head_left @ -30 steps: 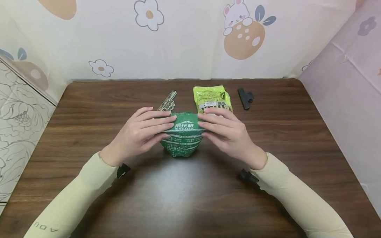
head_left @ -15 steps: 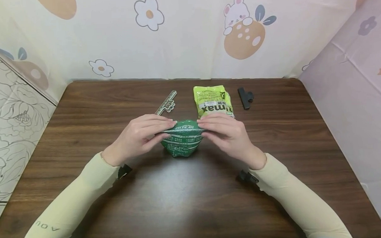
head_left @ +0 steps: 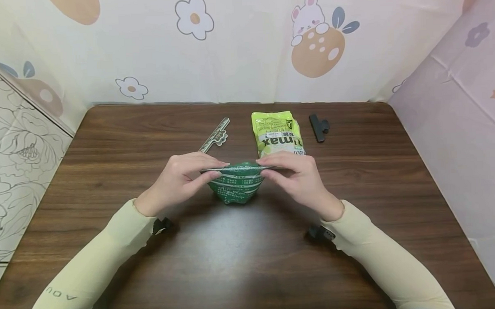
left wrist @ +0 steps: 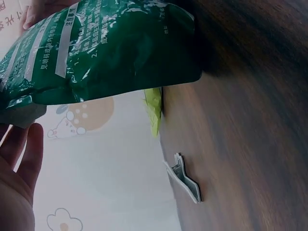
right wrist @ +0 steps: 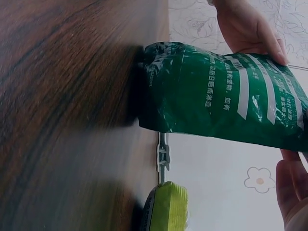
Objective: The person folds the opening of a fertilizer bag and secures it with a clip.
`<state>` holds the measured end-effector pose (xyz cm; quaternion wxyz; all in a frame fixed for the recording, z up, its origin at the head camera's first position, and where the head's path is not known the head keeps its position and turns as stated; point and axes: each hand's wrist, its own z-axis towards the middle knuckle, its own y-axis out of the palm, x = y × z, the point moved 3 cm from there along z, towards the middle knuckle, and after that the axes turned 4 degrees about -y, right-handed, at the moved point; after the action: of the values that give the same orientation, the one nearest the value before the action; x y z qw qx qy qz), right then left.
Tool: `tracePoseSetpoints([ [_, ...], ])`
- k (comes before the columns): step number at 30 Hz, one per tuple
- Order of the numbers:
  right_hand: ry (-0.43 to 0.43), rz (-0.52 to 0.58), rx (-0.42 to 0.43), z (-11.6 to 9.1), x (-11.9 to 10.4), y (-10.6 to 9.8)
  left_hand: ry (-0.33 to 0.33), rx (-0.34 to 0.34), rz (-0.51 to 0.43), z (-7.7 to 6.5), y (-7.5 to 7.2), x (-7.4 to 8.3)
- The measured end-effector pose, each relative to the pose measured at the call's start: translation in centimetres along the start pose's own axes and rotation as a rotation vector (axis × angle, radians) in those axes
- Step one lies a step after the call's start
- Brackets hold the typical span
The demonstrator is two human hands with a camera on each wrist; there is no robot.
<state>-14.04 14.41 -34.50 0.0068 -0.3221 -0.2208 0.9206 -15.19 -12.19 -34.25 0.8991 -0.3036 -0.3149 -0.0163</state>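
Pouch (head_left: 235,190) of green printed film stands at the frame's centre, left hand (head_left: 176,176) and right hand (head_left: 297,173) pinching its top edge at either end, its logo just gone from sight, so the top seems flattened into a narrow straight band.

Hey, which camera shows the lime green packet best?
The head view: most of the lime green packet and its lettering show beyond the right hand. The left wrist view shows only a sliver past the green bag; the right wrist view, one cut-off end.
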Motion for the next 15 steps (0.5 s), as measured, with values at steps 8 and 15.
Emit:
tracePoseSetpoints([
  [8,0.114,0.006,0.026,-0.12,0.19,0.02,-0.035,0.032,0.02,0.04,0.11,0.01],
  [15,0.1,-0.028,0.054,0.23,0.14,0.11,-0.039,0.06,0.021,0.05,-0.08,-0.34],
])
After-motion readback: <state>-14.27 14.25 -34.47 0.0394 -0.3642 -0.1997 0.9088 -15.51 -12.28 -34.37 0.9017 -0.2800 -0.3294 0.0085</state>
